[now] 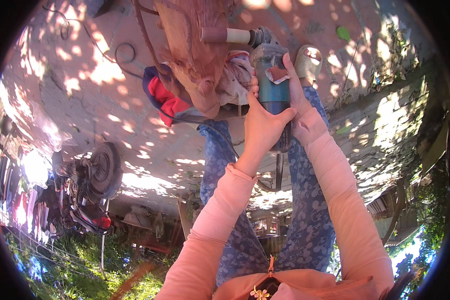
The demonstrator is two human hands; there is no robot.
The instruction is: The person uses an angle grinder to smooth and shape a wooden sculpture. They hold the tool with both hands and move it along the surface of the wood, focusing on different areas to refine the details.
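Observation:
Both my hands are on a teal and black angle grinder (274,94), which points away from me. My left hand (266,122) wraps its lower body from the left. Along the right side, my right hand (296,92) grips the casing, with the thumb and fingers partly hidden. A brown and cream sanding roller (226,35) sticks out leftward from the grinder's metal head. It overlaps a reddish-brown piece of carved wood (197,55) with knobby, root-like ends; I cannot tell whether it touches. A torn paper label hangs on the grinder's casing.
Beneath the wood lie a pale rag (238,70) and a red and navy cloth (166,97). A dark power cord (200,121) runs past my knees and over the tiled floor (130,90). A motorbike (92,180) stands at the left. My slipper (308,62) is beside the grinder.

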